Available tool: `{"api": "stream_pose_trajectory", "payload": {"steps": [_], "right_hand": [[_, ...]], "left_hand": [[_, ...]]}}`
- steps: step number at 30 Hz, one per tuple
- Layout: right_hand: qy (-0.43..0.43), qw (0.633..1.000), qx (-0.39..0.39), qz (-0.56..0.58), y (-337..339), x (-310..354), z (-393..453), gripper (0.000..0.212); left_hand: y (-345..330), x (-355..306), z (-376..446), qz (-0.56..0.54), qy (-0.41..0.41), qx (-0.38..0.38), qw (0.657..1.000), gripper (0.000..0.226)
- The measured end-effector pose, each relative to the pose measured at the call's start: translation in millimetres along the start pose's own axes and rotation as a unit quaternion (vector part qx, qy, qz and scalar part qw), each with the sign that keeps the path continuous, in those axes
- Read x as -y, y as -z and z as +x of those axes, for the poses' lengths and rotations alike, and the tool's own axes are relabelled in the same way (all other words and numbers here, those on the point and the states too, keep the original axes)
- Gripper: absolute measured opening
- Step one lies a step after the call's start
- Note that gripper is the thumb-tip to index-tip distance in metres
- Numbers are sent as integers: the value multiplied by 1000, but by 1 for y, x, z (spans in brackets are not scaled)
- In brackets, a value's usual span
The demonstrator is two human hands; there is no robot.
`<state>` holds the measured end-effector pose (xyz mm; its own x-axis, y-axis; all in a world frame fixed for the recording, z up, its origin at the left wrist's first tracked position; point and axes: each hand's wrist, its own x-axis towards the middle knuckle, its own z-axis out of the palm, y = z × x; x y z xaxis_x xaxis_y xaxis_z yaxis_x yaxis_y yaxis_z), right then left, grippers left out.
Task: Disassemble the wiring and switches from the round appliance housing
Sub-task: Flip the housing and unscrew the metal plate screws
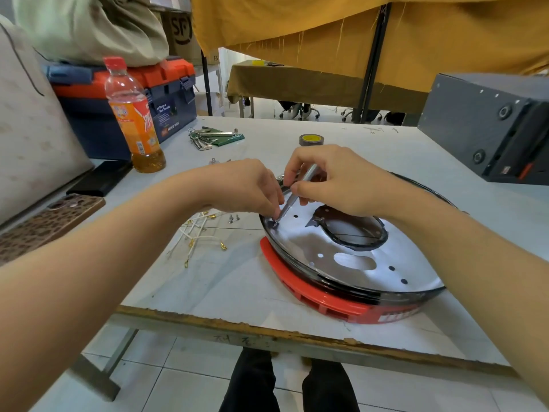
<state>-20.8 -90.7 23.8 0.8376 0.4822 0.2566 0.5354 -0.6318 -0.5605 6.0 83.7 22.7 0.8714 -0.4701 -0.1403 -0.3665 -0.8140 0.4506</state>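
Both hands (252,188) crowd the round housing (356,263) at its far-left rim. Wires (202,233) & screws (233,217) litter the desk (208,278) left of it. Bottle (135,114), toolbox (166,93) block far-left corner; grey box (487,123) blocks far-right. Near-left edge is bare.

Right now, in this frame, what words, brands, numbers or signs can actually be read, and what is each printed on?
"SF": black logo on the cardboard box behind the toolbox.
"MINO BOX": white print on the blue toolbox; the smaller lines above it are too blurred to read.
Bottle label: red characters, not legible.
Red appliance base: white lettering on its front edge, blurred.
Table edge: faint handwritten marks, unreadable.
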Motion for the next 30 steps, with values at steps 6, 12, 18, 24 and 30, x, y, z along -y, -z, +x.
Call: {"api": "stream_pose_trajectory", "payload": {"steps": [6, 12, 18, 24, 30], "right_hand": [[-7, 1000, -10, -8, -1, 0, -3, 13], [-8, 998, -53, -22, -6, 0, -5, 18], [3, 999, -40, -9, -5, 2, -6, 10], [10, 999, -29, -16, -4, 0, -6, 14], [19, 999, -33, -18, -4, 1, -6, 18]], "left_hand": [[-1, -1, -1, -5, 8, 1, 1000, 12], [-2, -2, -3, -17, 12, -4, 1000, 16], [-2, -4, -4, -12, 14, -4, 1000, 20], [-2, -6, -4, 3, 20, -8, 1000, 23], [-4, -7, -4, 24, 18, -13, 999, 14]]}}
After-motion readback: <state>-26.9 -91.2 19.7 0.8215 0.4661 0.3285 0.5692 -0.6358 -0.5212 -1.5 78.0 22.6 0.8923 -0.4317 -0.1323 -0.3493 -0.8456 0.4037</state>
